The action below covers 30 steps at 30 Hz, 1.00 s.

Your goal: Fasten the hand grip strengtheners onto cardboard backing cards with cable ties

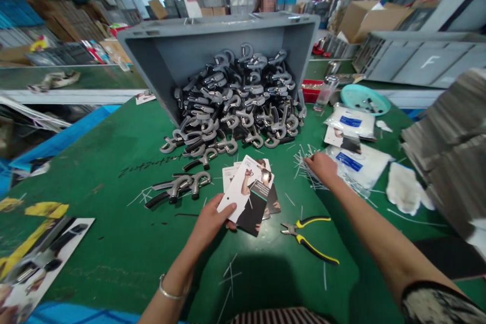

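On the green table (125, 263), before the tipped grey crate (218, 22), a printed card (246, 202) is pinched at its lower left corner between the thumb and fingers of the left hand (213, 215); more cards (274, 204) are seen partly behind it. At a loose pile of white strips (304, 162), the fingertips of the right hand (323, 167) are drawn narrow — whether a strip is held cannot be told.

Because the strips are crossed over one another, several could be pulled up at once, or some scattered. With the card gripped by one corner only, it could be swung askew or creased if pressed hard, and the cards behind could be dragged along if they are touched by it. The pliers (302, 223) are left with handles splayed, between the hands and nearer the table's edge; they could be knocked — or the card scuffed on them — by a low sweep. From the heaped hand grips (235, 104), pieces could be sent sliding if the crate were jolted.
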Each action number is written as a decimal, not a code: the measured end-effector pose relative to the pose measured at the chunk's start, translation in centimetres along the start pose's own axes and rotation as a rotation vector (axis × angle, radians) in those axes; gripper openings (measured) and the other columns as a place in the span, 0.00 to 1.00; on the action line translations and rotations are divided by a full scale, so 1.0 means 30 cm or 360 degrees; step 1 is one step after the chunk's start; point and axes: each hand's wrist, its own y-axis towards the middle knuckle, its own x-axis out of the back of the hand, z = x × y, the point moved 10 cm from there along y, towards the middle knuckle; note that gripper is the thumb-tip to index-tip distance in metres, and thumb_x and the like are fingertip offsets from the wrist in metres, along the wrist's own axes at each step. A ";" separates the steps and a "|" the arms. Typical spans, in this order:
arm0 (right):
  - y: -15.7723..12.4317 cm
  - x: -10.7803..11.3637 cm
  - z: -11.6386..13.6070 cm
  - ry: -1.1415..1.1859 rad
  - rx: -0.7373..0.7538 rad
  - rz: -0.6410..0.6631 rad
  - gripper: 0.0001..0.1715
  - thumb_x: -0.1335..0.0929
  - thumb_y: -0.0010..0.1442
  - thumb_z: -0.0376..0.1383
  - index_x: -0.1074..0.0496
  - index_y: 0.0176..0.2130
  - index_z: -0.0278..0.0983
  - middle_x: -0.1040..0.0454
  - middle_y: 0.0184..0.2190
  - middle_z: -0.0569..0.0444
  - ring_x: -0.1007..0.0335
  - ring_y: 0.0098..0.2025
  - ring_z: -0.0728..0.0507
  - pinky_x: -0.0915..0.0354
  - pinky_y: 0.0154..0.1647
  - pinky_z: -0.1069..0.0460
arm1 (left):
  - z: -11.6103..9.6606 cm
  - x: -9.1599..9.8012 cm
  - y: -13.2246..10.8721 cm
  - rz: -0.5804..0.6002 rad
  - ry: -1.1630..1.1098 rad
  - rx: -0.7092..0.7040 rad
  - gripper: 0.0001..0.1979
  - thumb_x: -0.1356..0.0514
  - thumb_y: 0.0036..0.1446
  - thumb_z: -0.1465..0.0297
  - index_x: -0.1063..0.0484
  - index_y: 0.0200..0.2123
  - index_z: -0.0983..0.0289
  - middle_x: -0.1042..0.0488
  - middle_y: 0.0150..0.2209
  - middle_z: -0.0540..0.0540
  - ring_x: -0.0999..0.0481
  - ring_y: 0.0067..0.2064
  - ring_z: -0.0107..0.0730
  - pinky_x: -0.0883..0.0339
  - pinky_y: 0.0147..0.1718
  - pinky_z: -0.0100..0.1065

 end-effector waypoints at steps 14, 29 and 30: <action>0.071 -0.037 0.117 0.0055 0.0250 0.0020 0.13 0.31 0.58 0.43 0.21 0.35 0.37 0.21 0.39 0.45 0.26 0.40 0.39 0.38 0.35 0.52 | 0.026 0.056 0.023 -0.0150 -0.0293 -0.0016 0.21 0.31 0.49 0.61 0.26 0.44 0.65 0.21 0.37 0.54 0.25 0.35 0.33 0.33 0.35 0.31; 0.093 0.133 0.092 0.1233 0.0388 -0.0022 0.23 0.37 0.63 0.48 0.28 0.47 0.34 0.22 0.37 0.47 0.30 0.26 0.48 0.34 0.26 0.53 | 0.000 0.098 -0.030 -0.0207 -0.0316 -0.0059 0.20 0.32 0.52 0.60 0.26 0.44 0.65 0.19 0.39 0.56 0.24 0.38 0.34 0.33 0.39 0.31; 0.083 0.140 0.105 0.1327 0.0406 0.0018 0.24 0.36 0.62 0.49 0.29 0.47 0.34 0.22 0.37 0.46 0.29 0.27 0.48 0.33 0.26 0.53 | -0.001 0.091 -0.028 -0.0206 -0.0327 -0.0066 0.19 0.32 0.52 0.60 0.26 0.44 0.65 0.19 0.40 0.55 0.24 0.38 0.34 0.33 0.39 0.31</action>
